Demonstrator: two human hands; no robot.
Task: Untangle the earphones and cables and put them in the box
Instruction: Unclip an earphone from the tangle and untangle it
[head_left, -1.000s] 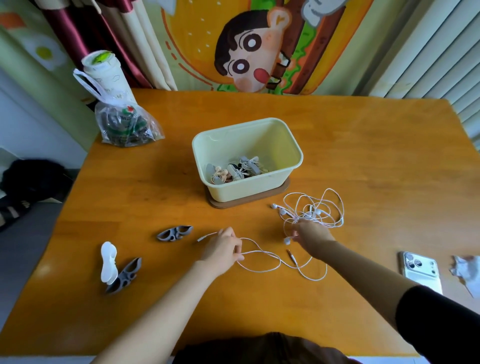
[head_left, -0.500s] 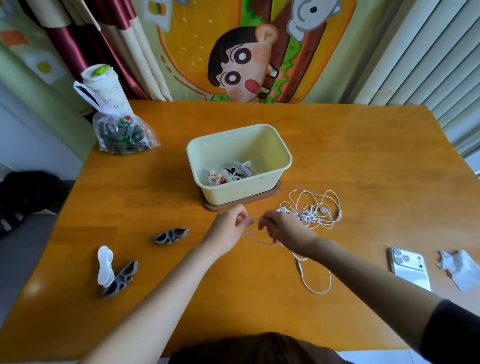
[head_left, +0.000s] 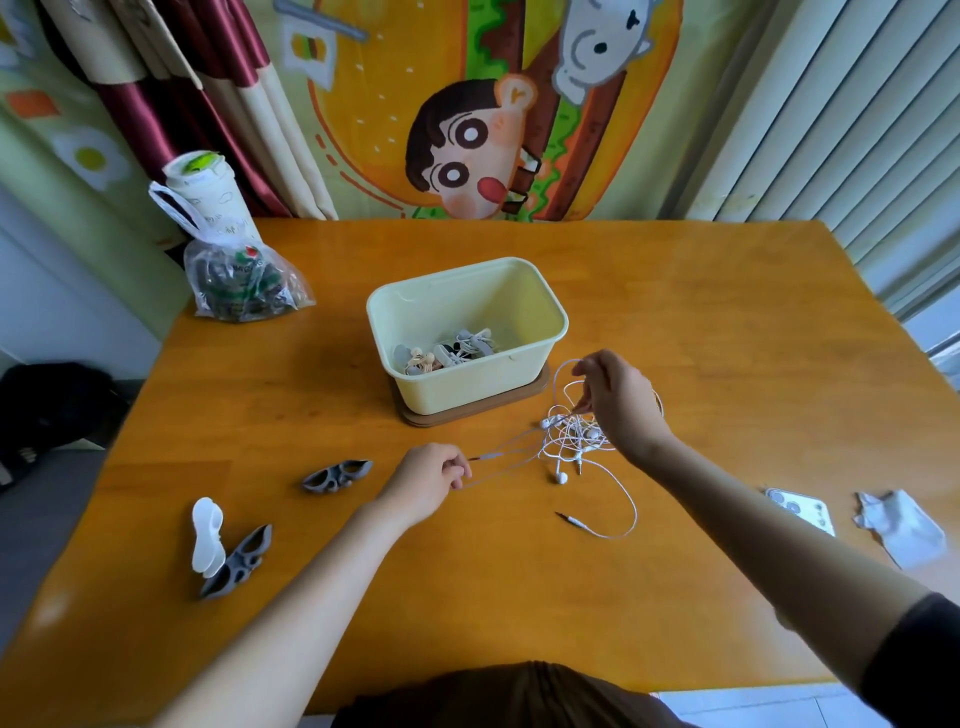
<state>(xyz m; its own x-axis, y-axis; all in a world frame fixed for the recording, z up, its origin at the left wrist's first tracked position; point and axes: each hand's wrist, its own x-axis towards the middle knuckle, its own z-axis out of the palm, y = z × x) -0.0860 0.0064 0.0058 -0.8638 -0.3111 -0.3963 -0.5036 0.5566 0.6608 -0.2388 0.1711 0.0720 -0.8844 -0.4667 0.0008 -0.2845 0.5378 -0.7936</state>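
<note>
The earphones lie as a white tangle on the table, just right of the box and outside it. The right hand is raised over the tangle, fingers curled, pinching a loop of cord that arcs up past its fingertips. The left hand is lower and to the left, grasping two or three strands between thumb and fingers. These strands run taut from it to the tangle (an in-line piece sits on one of them, just beside the knuckles). One earbud rests on the table at the tangle's near edge. A loose length of cord curves toward the person and ends in a plug lying flat, apart from both hands.

The box is pale yellow and open. It stands on a brown board and holds several small wound bundles at its bottom; what each one is I cannot tell.

Left of the left hand lies a grey clip. Nearer the table's left edge are a white clip and another grey one, touching each other. At the far left corner is a clear bag, with a paper cup behind it. By the right forearm lie a phone, partly hidden, and a crumpled tissue.
</note>
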